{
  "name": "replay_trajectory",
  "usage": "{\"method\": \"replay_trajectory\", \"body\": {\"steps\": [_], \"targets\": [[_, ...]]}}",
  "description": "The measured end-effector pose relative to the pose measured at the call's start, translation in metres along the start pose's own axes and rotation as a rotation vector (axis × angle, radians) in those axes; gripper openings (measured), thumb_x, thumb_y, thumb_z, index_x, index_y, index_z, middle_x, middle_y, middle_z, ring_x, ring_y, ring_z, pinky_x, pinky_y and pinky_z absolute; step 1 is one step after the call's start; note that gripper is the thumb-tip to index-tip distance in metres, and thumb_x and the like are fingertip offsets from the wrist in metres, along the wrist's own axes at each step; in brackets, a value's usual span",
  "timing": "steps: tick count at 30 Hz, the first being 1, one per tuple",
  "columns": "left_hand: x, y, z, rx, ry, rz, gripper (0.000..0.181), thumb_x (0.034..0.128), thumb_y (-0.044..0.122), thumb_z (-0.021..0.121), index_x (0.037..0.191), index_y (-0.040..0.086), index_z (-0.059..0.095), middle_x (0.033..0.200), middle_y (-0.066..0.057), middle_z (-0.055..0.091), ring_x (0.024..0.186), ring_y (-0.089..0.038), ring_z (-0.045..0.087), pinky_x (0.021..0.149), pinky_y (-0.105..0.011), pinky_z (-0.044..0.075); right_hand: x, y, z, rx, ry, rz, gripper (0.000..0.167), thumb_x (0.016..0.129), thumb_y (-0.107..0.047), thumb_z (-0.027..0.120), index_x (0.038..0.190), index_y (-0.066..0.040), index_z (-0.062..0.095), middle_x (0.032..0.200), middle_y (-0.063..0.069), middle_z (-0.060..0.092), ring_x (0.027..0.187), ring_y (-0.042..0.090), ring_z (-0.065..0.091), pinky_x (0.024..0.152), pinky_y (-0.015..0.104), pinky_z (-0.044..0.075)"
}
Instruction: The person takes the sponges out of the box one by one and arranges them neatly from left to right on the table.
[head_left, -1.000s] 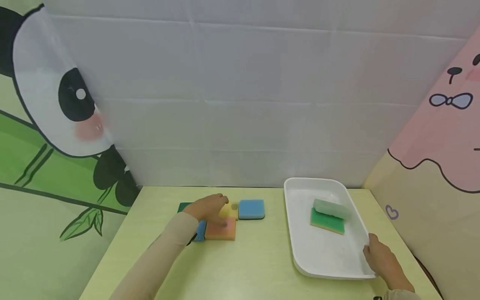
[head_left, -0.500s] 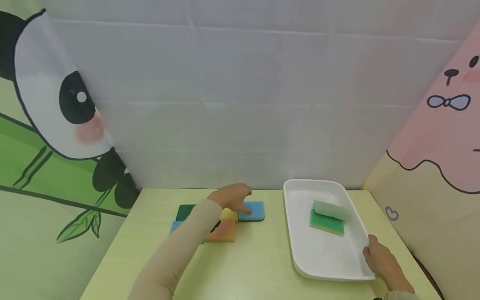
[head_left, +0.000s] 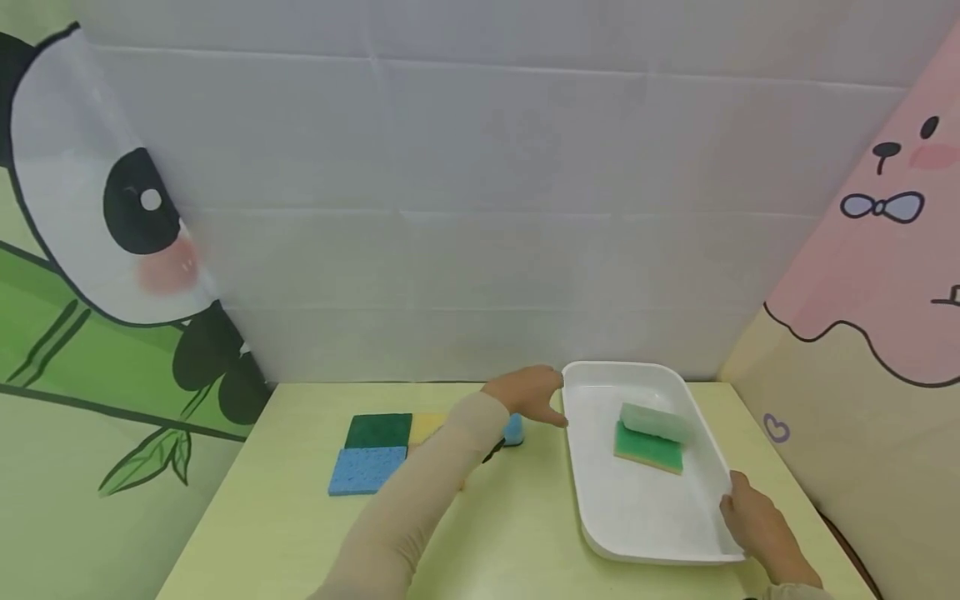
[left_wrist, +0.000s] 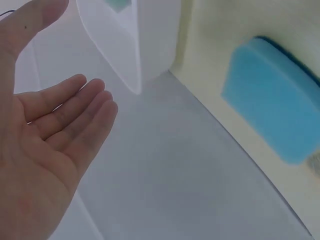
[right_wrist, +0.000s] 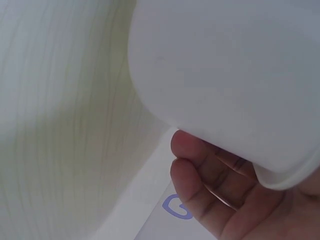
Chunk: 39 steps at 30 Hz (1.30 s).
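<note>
My left hand (head_left: pixel 528 393) hovers by the upper left corner of the white tray (head_left: pixel 615 517); the left wrist view has its palm empty, fingers (left_wrist: pixel 85 112) extended and thumb apart. Whether it touches the rim, I cannot tell. My right hand (head_left: pixel 765 525) grips the tray's right edge near the front corner, its fingers (right_wrist: pixel 192 170) curled under the rim in the right wrist view. Inside the tray lie a green sponge (head_left: pixel 648 450) and, against it, a pale green one (head_left: pixel 656 421).
Left of the tray, a dark green sponge (head_left: pixel 378 431), a blue sponge (head_left: pixel 366 471) and a yellow sponge (head_left: pixel 425 426) lie together. A light blue sponge (left_wrist: pixel 275 100) is partly behind my left forearm. A white wall (head_left: pixel 480 333) stands behind the table.
My left hand has moved right, from over the orange and yellow sponges, past the light blue one, to the tray's left corner. My right hand keeps its grip; the view has shifted slightly.
</note>
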<state>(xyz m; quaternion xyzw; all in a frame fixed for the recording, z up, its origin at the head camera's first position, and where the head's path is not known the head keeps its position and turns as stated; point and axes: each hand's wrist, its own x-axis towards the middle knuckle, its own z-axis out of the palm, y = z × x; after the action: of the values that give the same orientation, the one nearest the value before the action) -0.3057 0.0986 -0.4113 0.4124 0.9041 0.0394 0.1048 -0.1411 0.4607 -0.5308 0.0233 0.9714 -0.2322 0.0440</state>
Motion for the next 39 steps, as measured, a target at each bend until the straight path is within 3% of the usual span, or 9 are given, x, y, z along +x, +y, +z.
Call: {"method": "replay_trajectory", "body": {"steps": [7, 18, 27, 33, 39], "targets": [[0.028, 0.015, 0.010, 0.063, 0.017, 0.019, 0.044, 0.0888, 0.046, 0.073, 0.105, 0.007, 0.063, 0.091, 0.002, 0.059, 0.082, -0.012, 0.055, 0.075, -0.024, 0.046, 0.001, 0.000, -0.001, 0.000, 0.012, -0.006, 0.039, 0.099, -0.007, 0.041, 0.128, 0.018, 0.031, 0.104, 0.042, 0.056, 0.075, 0.037, 0.063, 0.061, 0.051, 0.050], [0.065, 0.046, 0.019, 0.082, -0.013, 0.057, 0.051, 0.0883, 0.050, 0.072, 0.116, 0.009, 0.062, 0.103, 0.002, 0.061, 0.093, -0.011, 0.056, 0.081, -0.022, 0.046, -0.005, 0.003, -0.006, 0.013, -0.007, 0.026, 0.043, 0.101, -0.008, 0.041, 0.132, 0.019, 0.028, 0.108, 0.044, 0.055, 0.076, 0.036, 0.063, 0.062, 0.051, 0.051], [0.097, 0.049, 0.029, 0.038, -0.036, 0.058, 0.053, 0.0869, 0.051, 0.073, 0.118, 0.009, 0.062, 0.103, 0.002, 0.061, 0.092, -0.010, 0.057, 0.079, -0.023, 0.046, -0.001, 0.002, -0.006, 0.002, 0.050, 0.008, 0.044, 0.099, -0.005, 0.044, 0.132, 0.020, 0.031, 0.110, 0.044, 0.055, 0.086, 0.047, 0.063, 0.069, 0.057, 0.052], [0.109, 0.051, 0.032, -0.019, -0.079, 0.047, 0.049, 0.0867, 0.051, 0.074, 0.110, 0.010, 0.062, 0.092, 0.004, 0.059, 0.083, -0.010, 0.056, 0.073, -0.024, 0.046, -0.001, -0.002, -0.004, -0.005, 0.045, 0.022, 0.046, 0.099, -0.005, 0.045, 0.134, 0.021, 0.030, 0.117, 0.046, 0.052, 0.096, 0.057, 0.059, 0.076, 0.063, 0.050], [0.119, 0.054, 0.036, -0.034, -0.103, 0.001, 0.048, 0.0856, 0.054, 0.073, 0.109, 0.014, 0.062, 0.094, 0.005, 0.060, 0.084, -0.009, 0.056, 0.073, -0.025, 0.046, -0.003, -0.006, -0.001, 0.011, 0.047, 0.029, 0.047, 0.099, -0.005, 0.046, 0.136, 0.020, 0.030, 0.115, 0.044, 0.055, 0.093, 0.051, 0.063, 0.074, 0.059, 0.052]]}}
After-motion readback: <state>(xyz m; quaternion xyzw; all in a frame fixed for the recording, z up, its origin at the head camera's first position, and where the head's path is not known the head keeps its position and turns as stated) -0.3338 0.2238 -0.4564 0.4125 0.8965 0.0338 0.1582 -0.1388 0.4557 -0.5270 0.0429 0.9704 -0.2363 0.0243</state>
